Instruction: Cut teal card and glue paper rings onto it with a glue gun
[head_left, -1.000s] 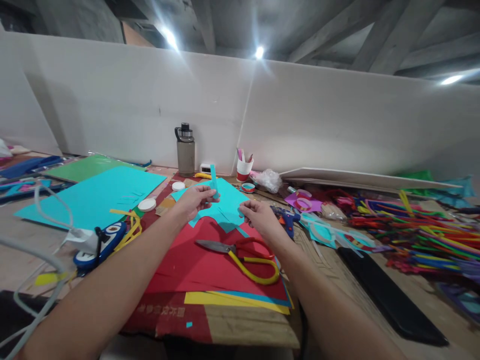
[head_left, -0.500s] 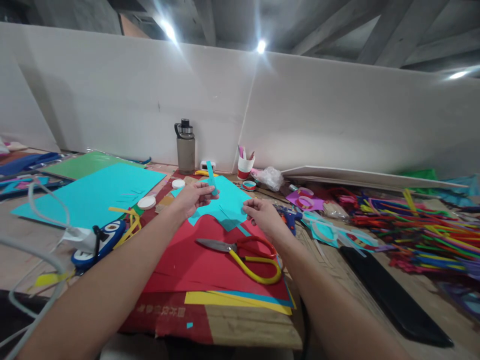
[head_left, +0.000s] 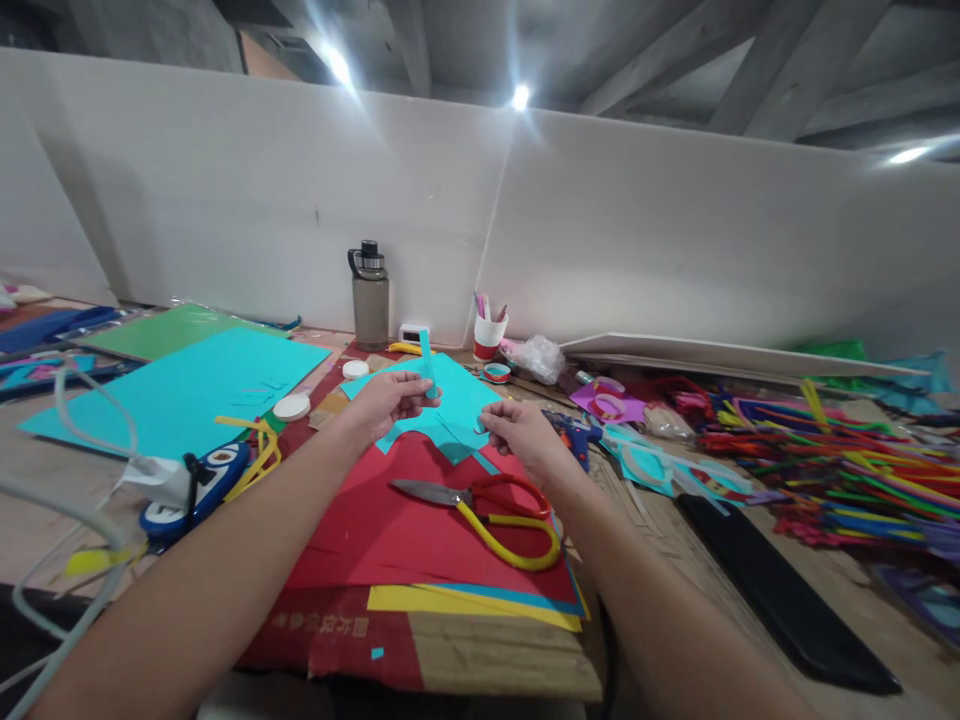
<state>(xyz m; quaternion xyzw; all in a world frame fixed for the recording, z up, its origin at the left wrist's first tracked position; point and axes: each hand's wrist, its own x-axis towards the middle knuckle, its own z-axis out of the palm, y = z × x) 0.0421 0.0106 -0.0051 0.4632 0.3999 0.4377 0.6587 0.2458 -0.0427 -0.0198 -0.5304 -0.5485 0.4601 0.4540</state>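
My left hand (head_left: 397,402) pinches a narrow turquoise paper strip (head_left: 426,352), which stands up from between thumb and fingers. My right hand (head_left: 512,428) is closed in a pinch at about the same height, a short way to the right. A small curled bit shows at its fingertips, too small to name. Under both hands lies a cut turquoise paper sheet (head_left: 459,378) with loose strips on it. Nearer to me, scissors (head_left: 480,505) with one red and one yellow handle rest slightly open on red paper (head_left: 352,540).
A grey bottle (head_left: 370,310) and a cup of pens (head_left: 489,332) stand at the back. Left are a large turquoise sheet (head_left: 202,375) and a white plug with cable (head_left: 157,480). Right lie a glue gun (head_left: 576,438), a black case (head_left: 787,590) and many coloured pipe cleaners (head_left: 847,460).
My right hand has shifted slightly left, toward the left hand, and the small curled bit now shows at its fingertips. The left hand's strip has tilted and dropped a little.
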